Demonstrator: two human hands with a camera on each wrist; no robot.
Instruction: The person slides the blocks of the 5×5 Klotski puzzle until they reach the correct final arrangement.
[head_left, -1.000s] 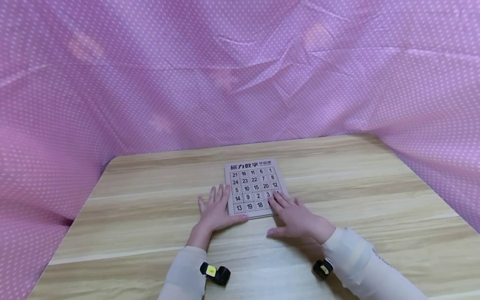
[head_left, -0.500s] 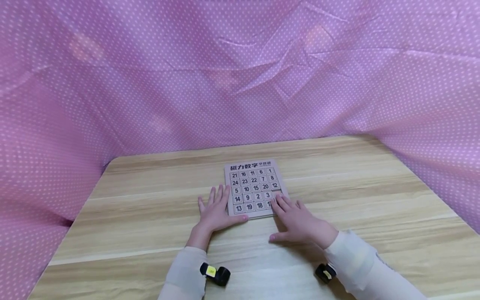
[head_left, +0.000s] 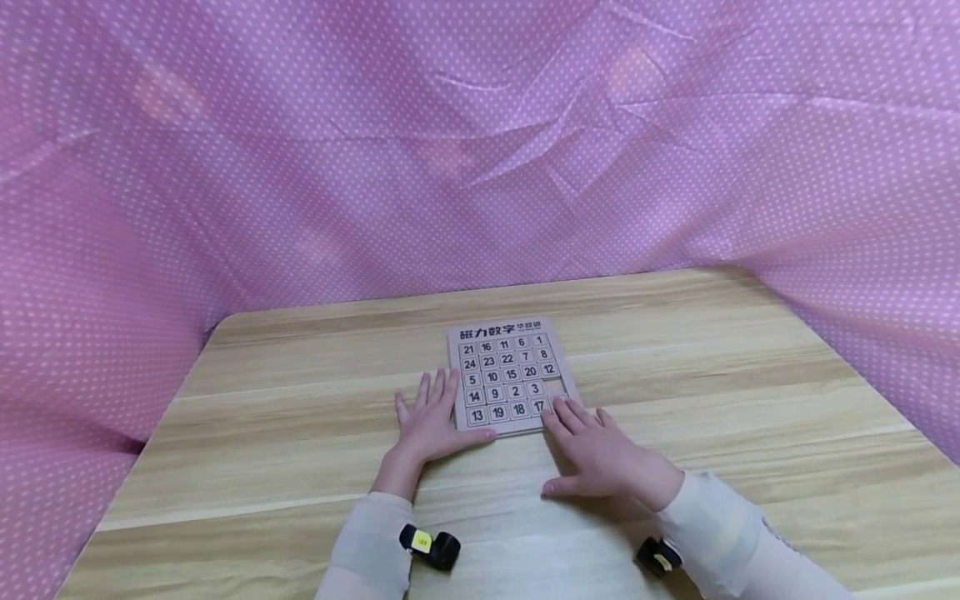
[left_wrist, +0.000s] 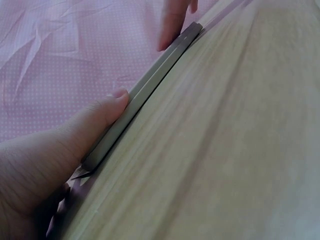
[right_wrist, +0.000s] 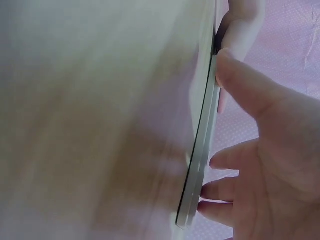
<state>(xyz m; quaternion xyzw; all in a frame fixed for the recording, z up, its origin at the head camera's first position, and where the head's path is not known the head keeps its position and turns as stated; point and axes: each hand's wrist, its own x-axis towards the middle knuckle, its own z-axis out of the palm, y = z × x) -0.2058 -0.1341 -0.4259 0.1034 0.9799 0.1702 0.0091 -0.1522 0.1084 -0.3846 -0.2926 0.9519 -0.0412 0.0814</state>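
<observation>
A number sliding puzzle lies flat on the table, rows of numbered tiles in its grey frame. In the head view, one square gap shows in the right column, below tile 12. My left hand is spread at the puzzle's left side, and its thumb rests on the near edge. The right hand reaches over the near right corner with straight fingers, fingertips on the bottom-right tile, whose number they hide. Its thumb stands off toward the front, over the tabletop.
The wooden table carries the puzzle near its middle. A pink dotted cloth hangs around the back and sides. Each sleeved wrist wears a small black camera, one on the left and one on the right.
My right hand has drawn slightly toward me, and the tile under its fingertips has slid down one place, opening the gap below tile 12. The left hand has stayed still.
</observation>
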